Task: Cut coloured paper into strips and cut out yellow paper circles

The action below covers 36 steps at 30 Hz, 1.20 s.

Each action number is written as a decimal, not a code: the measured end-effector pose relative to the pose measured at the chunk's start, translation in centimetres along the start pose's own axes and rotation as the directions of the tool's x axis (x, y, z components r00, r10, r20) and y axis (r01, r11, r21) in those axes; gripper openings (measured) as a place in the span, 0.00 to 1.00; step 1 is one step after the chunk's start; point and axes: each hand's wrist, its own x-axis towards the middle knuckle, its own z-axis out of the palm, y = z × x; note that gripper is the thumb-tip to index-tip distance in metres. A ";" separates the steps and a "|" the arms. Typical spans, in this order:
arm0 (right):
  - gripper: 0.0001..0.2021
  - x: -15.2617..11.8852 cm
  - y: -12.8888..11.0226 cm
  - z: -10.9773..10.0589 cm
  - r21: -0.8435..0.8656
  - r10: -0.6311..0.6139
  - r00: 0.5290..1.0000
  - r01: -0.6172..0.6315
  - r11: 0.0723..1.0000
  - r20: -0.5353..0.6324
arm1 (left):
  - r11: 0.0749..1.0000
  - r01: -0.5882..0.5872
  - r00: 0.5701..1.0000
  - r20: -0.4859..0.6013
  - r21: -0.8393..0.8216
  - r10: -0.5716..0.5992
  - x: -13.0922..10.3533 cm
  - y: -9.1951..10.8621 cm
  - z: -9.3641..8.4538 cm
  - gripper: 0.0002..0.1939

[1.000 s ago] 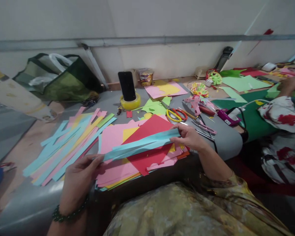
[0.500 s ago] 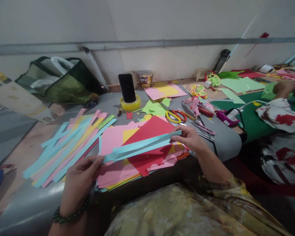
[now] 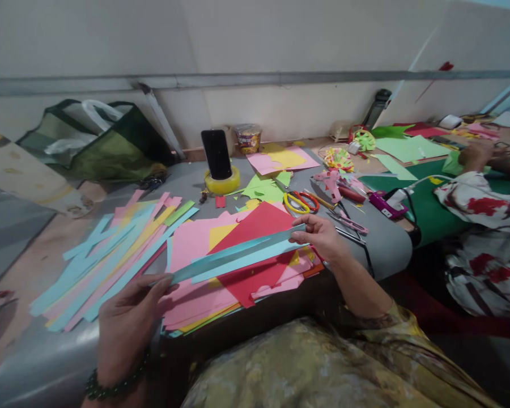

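Stretched between my hands is a light-blue paper strip (image 3: 233, 251). My left hand (image 3: 131, 311), a dark beaded bracelet at its wrist, pinches the strip's left end. The right end is pinched by my right hand (image 3: 321, 238). A second light-blue band shows just below the strip; whether it is a fold or a separate piece I cannot tell. Underneath lie a red sheet (image 3: 259, 221) and a stack of pink and yellow paper (image 3: 187, 303). Cut paper strips (image 3: 114, 263) in blue, pink, yellow and green are fanned out beyond my left hand.
Yellow- and red-handled scissors (image 3: 300, 201), a pink glue gun (image 3: 332, 184) and a pink cutter (image 3: 349, 222) lie beyond my right hand. A phone (image 3: 216, 154) leans upright in a yellow tape roll (image 3: 222, 182). At right, a co-worker's patterned sleeve (image 3: 476, 201) rests over a green mat.
The strip's right end has tipped and come slightly down and left, and more of its darker face shows. Both hands keep their pinch. The whole view has shifted a little.
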 end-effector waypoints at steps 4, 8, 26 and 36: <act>0.22 0.1 0.0 0.0 0.023 -0.020 0.999 0.021 1.000 -0.028 | 0.995 -0.090 0.996 0.031 0.035 0.089 -0.1 0.0 0.0 0.13; 0.23 0.1 0.0 0.2 0.060 -0.010 0.998 0.014 0.998 -0.069 | 0.991 -0.131 0.991 0.006 0.026 0.131 0.4 -0.6 0.0 0.11; 0.19 -0.5 0.0 0.0 -0.089 -0.112 0.971 0.095 0.991 -0.213 | 0.993 -0.118 0.991 0.065 0.031 0.116 -0.1 -0.6 0.2 0.13; 0.18 0.1 1.4 -1.2 -0.140 -0.236 0.929 0.204 0.969 -0.285 | 0.965 -0.260 0.939 0.229 -0.021 0.258 0.7 -2.0 0.3 0.15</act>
